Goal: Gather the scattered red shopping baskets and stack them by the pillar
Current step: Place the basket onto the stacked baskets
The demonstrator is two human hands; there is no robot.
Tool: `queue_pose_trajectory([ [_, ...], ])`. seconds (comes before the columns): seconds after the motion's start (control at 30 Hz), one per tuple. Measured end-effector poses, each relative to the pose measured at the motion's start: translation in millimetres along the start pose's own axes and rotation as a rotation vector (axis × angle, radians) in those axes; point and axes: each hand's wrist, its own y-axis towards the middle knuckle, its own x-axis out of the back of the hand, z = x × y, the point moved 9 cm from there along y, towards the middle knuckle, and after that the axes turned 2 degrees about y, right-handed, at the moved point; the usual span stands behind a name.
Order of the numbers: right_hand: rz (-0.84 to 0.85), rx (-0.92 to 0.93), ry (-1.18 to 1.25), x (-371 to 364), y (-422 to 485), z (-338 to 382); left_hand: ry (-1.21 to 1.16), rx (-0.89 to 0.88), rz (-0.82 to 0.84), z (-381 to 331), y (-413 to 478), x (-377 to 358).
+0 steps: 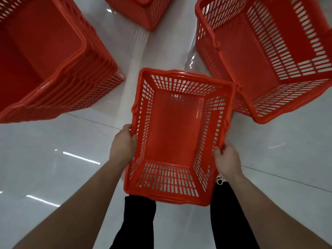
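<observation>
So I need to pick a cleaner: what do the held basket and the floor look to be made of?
The basket looks like moulded red plastic, slightly glossy: one-piece slotted walls and a shiny base. The floor looks like polished white tile, with sharp light reflections and thin joint lines; ceramic or stone, I cannot tell.

Left hand and right hand grip a red basket, apparently lifted above the glossy floor.

No text, label, brand, number or sign can be read anywhere in view, neither on the red baskets nor on the glossy white floor.
</observation>
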Motion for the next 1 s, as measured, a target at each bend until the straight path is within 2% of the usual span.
queue_pose_trajectory([
  [0.13, -0.05, 0.051, 0.043, 38.7, -25.6, 31.3, -0.022, -0.011, -0.009, -14.5, -30.5, 38.8],
  [0.3, -0.068, 0.159, 0.037, 111.7, -85.9, 112.0, -0.071, -0.04, -0.009, -56.5, -87.7, 129.2],
  [0.47, -0.121, 0.286, 0.044, 199.5, -145.0, 225.1, -0.174, -0.063, -0.054, -106.1, -142.6, 252.4],
  [0.67, -0.207, 0.499, 0.034, 282.6, -208.2, 383.8, -0.308, -0.179, -0.235, -144.5, -192.1, 404.4],
  [0.83, -0.172, 0.69, 0.015, 265.8, -250.0, 515.9, -0.387, -0.15, -0.437, -112.6, -196.5, 506.3],
  [1.0, -0.081, 0.858, -0.051, 189.9, -271.6, 634.5, -0.379, -0.096, -0.607, -40.6, -168.7, 587.3],
])
